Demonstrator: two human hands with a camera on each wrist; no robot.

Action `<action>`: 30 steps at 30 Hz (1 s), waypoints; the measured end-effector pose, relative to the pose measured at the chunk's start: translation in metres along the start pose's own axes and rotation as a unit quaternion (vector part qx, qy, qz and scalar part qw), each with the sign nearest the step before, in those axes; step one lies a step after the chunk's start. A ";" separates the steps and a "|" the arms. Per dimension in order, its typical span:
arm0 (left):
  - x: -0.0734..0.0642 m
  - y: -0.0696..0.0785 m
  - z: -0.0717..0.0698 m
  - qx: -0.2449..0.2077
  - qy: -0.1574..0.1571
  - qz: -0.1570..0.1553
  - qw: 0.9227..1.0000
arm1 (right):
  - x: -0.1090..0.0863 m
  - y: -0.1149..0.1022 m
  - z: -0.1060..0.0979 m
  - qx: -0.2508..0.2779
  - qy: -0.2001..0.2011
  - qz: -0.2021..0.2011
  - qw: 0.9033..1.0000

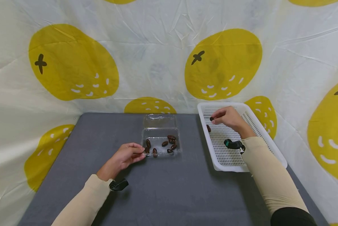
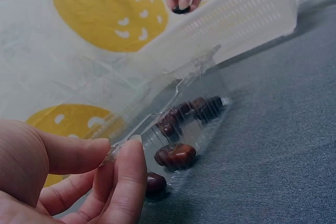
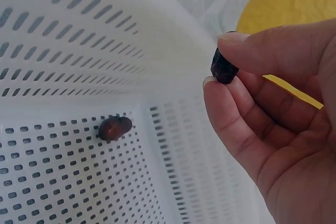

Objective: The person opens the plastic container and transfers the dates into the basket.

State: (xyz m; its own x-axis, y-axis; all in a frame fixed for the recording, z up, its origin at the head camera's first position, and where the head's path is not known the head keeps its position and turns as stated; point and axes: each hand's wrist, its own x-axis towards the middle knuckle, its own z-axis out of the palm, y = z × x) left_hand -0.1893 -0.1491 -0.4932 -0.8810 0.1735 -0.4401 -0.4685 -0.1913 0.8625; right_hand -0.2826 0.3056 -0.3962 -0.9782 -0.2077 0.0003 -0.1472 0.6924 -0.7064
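My left hand (image 1: 128, 154) pinches the near left corner of a clear plastic clamshell box (image 1: 160, 133) between thumb and index finger. Its lid stands raised at the back. Inside lie several dark brown dates (image 1: 171, 138), grouped mostly at the right and along the near side; some show through the wall in the left wrist view. Over the far left part of a white perforated basket (image 1: 270, 150), my right hand (image 1: 228, 118) holds one dark date (image 3: 224, 66) between thumb and fingertips. Another date (image 3: 115, 128) rests on the basket's floor below that hand.
The box and basket stand apart on a dark grey table (image 1: 169, 194), the basket at the right. Behind the table hangs a white cloth (image 1: 155, 62) printed with yellow fruit. Each wrist carries a small black camera mount (image 1: 118, 185).
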 end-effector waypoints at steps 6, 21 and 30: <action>0.000 -0.001 0.000 -0.003 -0.005 -0.001 1.000 | 0.002 0.009 -0.002 0.004 0.000 0.016 1.000; -0.001 -0.002 -0.001 -0.009 -0.009 0.003 1.000 | 0.011 0.021 -0.002 0.015 0.012 0.043 0.999; -0.001 -0.001 0.000 -0.003 -0.006 0.002 1.000 | 0.011 0.031 0.002 0.041 0.015 0.054 0.998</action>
State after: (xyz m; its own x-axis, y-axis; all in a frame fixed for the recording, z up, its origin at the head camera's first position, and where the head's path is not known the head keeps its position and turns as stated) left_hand -0.1879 -0.1486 -0.4939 -0.8824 0.1837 -0.4331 -0.4647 -0.1973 0.8632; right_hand -0.2979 0.3235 -0.4200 -0.9918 -0.1131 -0.0595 -0.0287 0.6505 -0.7590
